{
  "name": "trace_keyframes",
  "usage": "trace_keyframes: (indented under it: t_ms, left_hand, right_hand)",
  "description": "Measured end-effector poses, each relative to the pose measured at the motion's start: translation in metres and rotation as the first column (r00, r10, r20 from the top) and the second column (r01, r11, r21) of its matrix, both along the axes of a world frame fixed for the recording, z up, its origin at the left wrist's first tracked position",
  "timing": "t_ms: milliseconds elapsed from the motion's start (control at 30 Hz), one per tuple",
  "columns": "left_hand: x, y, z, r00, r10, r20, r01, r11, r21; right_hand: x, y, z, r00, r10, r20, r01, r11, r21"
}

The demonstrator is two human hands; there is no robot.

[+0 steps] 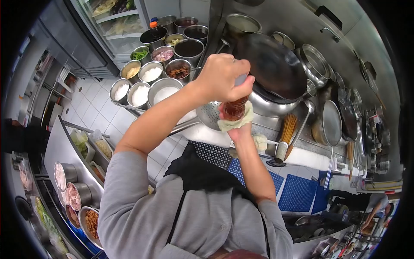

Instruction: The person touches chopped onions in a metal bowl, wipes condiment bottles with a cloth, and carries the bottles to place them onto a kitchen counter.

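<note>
A bottle of reddish-brown liquid (235,109) is held between my hands, in front of the dark wok (276,64). My left hand (226,79) is closed at its top, with fingers pinched round the cap area. Lower down, my right hand (239,127) grips the bottle's body through a pale green cloth (237,121), which partly hides the fingers. Just left of the bottle is a perforated metal ladle (208,114). Steel pots of seasonings, among them white powder (140,96) and chopped red onion (163,54), stand beyond my left forearm.
A bamboo brush (288,130) and a steel ladle (308,108) lie right of my right forearm. Pots and strainers (332,123) crowd the right side. Bowls of meat (76,196) stand on the left counter. Another person (373,205) is at the lower right.
</note>
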State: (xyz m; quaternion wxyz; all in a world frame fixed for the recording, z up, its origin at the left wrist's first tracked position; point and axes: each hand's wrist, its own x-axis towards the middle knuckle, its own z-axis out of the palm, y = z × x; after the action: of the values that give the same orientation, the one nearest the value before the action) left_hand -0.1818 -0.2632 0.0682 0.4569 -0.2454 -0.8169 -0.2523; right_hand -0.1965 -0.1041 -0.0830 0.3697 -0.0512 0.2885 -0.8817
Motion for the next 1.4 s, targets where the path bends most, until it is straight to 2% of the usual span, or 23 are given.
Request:
trace_keyframes:
  t_ms: [67,133,167,267,333,400,433,500,533,567,633,700,833,900,933,967,1033,1067,1133,1167,1267,1333,1400]
  left_hand:
    - [0.002,-0.012,-0.002,0.999,0.009,-0.031,-0.011,0.999,-0.041]
    - [0.001,-0.023,-0.009,0.999,0.013,-0.05,-0.015,0.999,-0.051]
    - [0.001,-0.031,-0.011,0.999,0.032,-0.027,-0.033,0.998,-0.06]
    - [-0.008,-0.067,-0.011,0.994,0.107,-0.01,-0.108,0.993,-0.053]
    - [-0.007,-0.092,-0.011,0.985,0.168,0.041,-0.166,0.985,-0.04]
    - [-0.006,-0.116,-0.006,0.979,0.173,0.11,-0.178,0.983,0.042]
    - [-0.006,-0.129,0.0,0.967,0.237,0.092,-0.24,0.97,0.03]
    - [-0.015,-0.163,0.01,0.922,0.385,-0.028,-0.386,0.922,-0.017]
    - [-0.013,-0.176,0.02,0.866,0.499,0.016,-0.499,0.866,-0.017]
    - [-0.025,-0.203,0.024,0.831,0.553,-0.064,-0.555,0.831,-0.042]
    - [-0.03,-0.247,0.038,0.677,0.733,0.066,-0.719,0.678,-0.154]
    - [-0.041,-0.28,0.049,0.605,0.794,0.057,-0.784,0.607,-0.133]
    - [-0.072,-0.351,0.041,0.528,0.849,0.016,-0.841,0.525,-0.127]
    - [-0.087,-0.373,0.034,0.493,0.87,-0.001,-0.863,0.489,-0.126]
    - [-0.095,-0.384,0.029,0.476,0.879,-0.009,-0.873,0.471,-0.123]
    - [-0.106,-0.403,0.02,0.451,0.892,-0.016,-0.881,0.442,-0.166]
    - [-0.127,-0.441,-0.002,0.403,0.915,-0.032,-0.89,0.383,-0.248]
    - [-0.134,-0.447,-0.007,0.37,0.929,0.018,-0.888,0.359,-0.285]
    - [-0.146,-0.456,-0.016,0.294,0.949,0.116,-0.876,0.316,-0.363]
    - [-0.152,-0.463,-0.025,0.298,0.945,0.137,-0.863,0.328,-0.383]
    - [-0.164,-0.484,-0.06,0.318,0.927,0.196,-0.82,0.373,-0.434]
    - [-0.169,-0.492,-0.088,0.343,0.909,0.235,-0.785,0.415,-0.459]
    - [-0.174,-0.495,-0.111,0.333,0.894,0.298,-0.762,0.442,-0.474]
  right_hand:
    - [-0.005,-0.008,0.002,0.999,0.047,0.018,-0.05,0.954,0.294]
    - [-0.007,-0.015,0.001,0.995,0.082,0.053,-0.098,0.821,0.562]
    - [-0.004,-0.023,0.003,0.999,0.01,0.049,-0.036,0.827,0.561]
    - [-0.012,-0.032,0.016,0.999,0.037,0.03,-0.047,0.726,0.686]
    - [-0.017,-0.035,0.008,0.991,0.067,-0.111,0.038,0.67,0.741]
    - [-0.022,-0.036,0.007,0.948,0.153,-0.278,0.108,0.667,0.737]
    - [-0.025,-0.029,0.017,0.95,0.211,-0.228,0.02,0.691,0.722]
    - [-0.027,-0.02,-0.012,0.949,0.105,-0.297,0.11,0.774,0.624]
    - [-0.026,-0.012,-0.023,0.944,0.051,-0.327,0.154,0.806,0.571]
    - [-0.024,0.002,-0.019,0.979,0.041,-0.2,0.074,0.84,0.537]
    - [-0.027,0.028,-0.028,0.985,0.085,-0.15,0.005,0.857,0.515]
    - [-0.021,0.058,-0.046,0.973,0.04,-0.228,0.107,0.797,0.594]
    - [-0.012,0.076,-0.013,0.928,0.067,-0.367,0.26,0.59,0.764]
    - [-0.008,0.069,0.006,0.982,-0.088,-0.165,0.152,0.89,0.43]
    - [-0.006,0.066,0.016,0.994,-0.109,-0.023,0.111,0.966,0.233]
    - [-0.006,0.084,-0.01,0.982,-0.156,-0.105,0.183,0.924,0.336]
    - [-0.003,0.095,-0.024,0.966,-0.225,-0.128,0.257,0.889,0.378]
    - [0.003,0.08,-0.001,0.966,-0.252,-0.064,0.259,0.91,0.323]
    - [0.003,0.074,0.004,0.945,-0.196,-0.261,0.301,0.834,0.463]
    - [0.0,0.084,-0.01,0.875,-0.048,-0.483,0.377,0.693,0.614]
    - [0.0,0.077,-0.004,0.829,-0.062,-0.556,0.462,0.638,0.617]
    - [0.008,0.077,-0.006,0.907,-0.413,-0.079,0.421,0.885,0.198]
    - [0.01,0.073,-0.007,0.887,-0.461,0.009,0.454,0.875,0.167]
